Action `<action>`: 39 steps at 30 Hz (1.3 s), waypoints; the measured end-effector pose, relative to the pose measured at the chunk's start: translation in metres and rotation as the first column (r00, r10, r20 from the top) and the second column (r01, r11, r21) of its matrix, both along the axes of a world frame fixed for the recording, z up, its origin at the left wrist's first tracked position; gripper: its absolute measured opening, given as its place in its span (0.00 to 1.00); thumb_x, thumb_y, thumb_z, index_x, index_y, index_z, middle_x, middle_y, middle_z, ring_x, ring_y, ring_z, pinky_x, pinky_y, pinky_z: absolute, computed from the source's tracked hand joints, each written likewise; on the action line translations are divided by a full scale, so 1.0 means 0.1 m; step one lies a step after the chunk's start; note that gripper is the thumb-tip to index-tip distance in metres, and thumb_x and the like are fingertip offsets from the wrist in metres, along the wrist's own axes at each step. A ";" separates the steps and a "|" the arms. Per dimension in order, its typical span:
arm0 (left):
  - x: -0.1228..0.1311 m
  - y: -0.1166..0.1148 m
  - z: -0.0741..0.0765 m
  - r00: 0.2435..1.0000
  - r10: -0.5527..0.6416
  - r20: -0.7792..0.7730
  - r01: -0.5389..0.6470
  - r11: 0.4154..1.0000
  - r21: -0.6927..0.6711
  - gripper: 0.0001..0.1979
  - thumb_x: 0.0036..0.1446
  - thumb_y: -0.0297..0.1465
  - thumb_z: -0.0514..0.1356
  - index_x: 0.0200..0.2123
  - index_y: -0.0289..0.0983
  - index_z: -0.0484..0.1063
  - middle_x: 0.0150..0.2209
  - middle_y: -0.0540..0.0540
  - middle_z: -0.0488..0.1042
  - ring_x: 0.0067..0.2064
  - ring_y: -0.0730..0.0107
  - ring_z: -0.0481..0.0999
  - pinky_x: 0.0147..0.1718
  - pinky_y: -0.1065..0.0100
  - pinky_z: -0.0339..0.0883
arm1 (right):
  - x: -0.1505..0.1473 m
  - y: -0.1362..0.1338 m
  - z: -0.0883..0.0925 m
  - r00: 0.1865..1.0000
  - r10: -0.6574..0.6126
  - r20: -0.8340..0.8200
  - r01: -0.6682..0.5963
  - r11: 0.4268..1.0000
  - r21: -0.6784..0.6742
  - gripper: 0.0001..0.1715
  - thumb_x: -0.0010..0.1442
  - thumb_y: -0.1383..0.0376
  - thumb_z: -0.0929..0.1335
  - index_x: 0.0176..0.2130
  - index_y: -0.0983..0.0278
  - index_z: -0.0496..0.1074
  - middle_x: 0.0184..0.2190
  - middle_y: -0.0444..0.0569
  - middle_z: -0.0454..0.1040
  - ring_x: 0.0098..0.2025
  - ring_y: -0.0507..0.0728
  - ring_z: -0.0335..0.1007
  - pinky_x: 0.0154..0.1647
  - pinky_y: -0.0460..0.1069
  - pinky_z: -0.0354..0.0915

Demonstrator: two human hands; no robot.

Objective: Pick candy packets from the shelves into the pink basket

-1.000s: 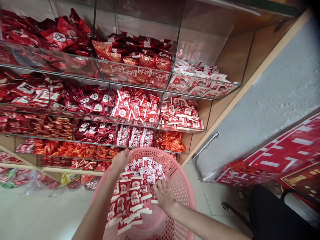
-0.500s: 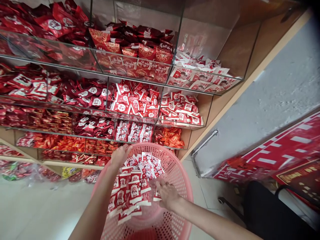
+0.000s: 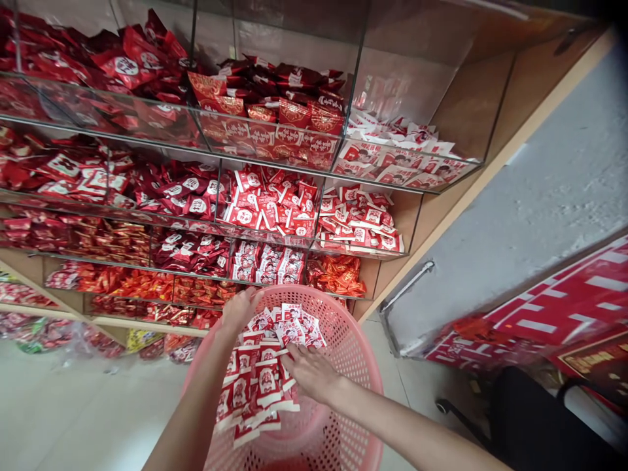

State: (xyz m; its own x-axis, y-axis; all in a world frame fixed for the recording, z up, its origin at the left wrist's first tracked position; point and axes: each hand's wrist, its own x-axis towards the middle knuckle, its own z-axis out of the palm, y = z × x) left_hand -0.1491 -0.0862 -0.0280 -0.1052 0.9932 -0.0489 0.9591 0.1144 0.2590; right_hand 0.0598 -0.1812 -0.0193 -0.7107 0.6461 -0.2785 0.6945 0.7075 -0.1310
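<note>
A pink perforated plastic basket (image 3: 356, 353) stands in front of me, tilted toward my view. My left hand (image 3: 240, 311) is closed over its far left rim. Inside lie many small red-and-white candy packets (image 3: 267, 379), heaped toward the left side and the back. My right hand (image 3: 311, 371) reaches into the basket from the right, palm down. Its fingers are stretched out and rest on the packets at the right edge of the heap. I see nothing gripped in it, though the underside of the fingers is hidden.
Wooden shelves with clear acrylic bins (image 3: 275, 147) full of red, white and orange packets rise behind the basket. At right are a grey wall (image 3: 554, 196), red printed sheets (image 3: 579, 294) and a black chair (image 3: 534, 418). Bagged goods (image 3: 142, 343) lie under the lowest shelf.
My right hand has moved left and slightly up, from the basket's bare right side onto the packets. My left hand stays on the rim. The view has shifted a little.
</note>
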 end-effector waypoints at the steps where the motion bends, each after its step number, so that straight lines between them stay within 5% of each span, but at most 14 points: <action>1: 0.00 0.00 0.01 1.000 0.002 0.006 -0.002 1.000 0.001 0.27 0.60 0.48 0.37 0.43 0.40 0.69 0.39 0.39 0.77 0.40 0.57 0.75 0.35 0.63 0.64 | 0.00 0.01 0.00 1.000 0.001 0.001 -0.001 1.000 -0.004 0.28 0.51 0.74 0.68 0.51 0.67 0.62 0.52 0.60 0.64 0.52 0.65 0.64 0.50 0.57 0.64; 13: -0.02 0.03 0.01 1.000 -0.001 0.015 0.001 1.000 -0.004 0.27 0.60 0.48 0.38 0.44 0.40 0.69 0.39 0.40 0.77 0.41 0.57 0.75 0.35 0.64 0.64 | -0.05 0.05 -0.04 0.998 -0.060 -0.031 0.058 0.996 -0.070 0.26 0.50 0.62 0.71 0.48 0.70 0.67 0.49 0.61 0.65 0.50 0.67 0.65 0.48 0.58 0.66; 25: -0.05 0.07 0.00 1.000 -0.010 0.029 0.010 1.000 -0.010 0.26 0.60 0.48 0.39 0.42 0.41 0.68 0.38 0.41 0.77 0.41 0.59 0.75 0.34 0.66 0.63 | 0.09 0.10 -0.29 0.974 -0.050 -0.220 0.015 0.987 -0.159 0.32 0.52 0.62 0.69 0.55 0.66 0.61 0.61 0.59 0.54 0.53 0.65 0.64 0.51 0.55 0.65; 39: -0.07 0.11 -0.01 0.999 -0.033 0.022 0.034 0.999 -0.023 0.25 0.60 0.47 0.38 0.43 0.41 0.67 0.38 0.40 0.77 0.42 0.56 0.76 0.35 0.64 0.64 | 0.17 -0.05 -0.25 0.956 -0.164 -0.243 0.128 0.979 -0.157 0.37 0.53 0.63 0.69 0.59 0.60 0.56 0.65 0.59 0.46 0.53 0.67 0.64 0.51 0.60 0.64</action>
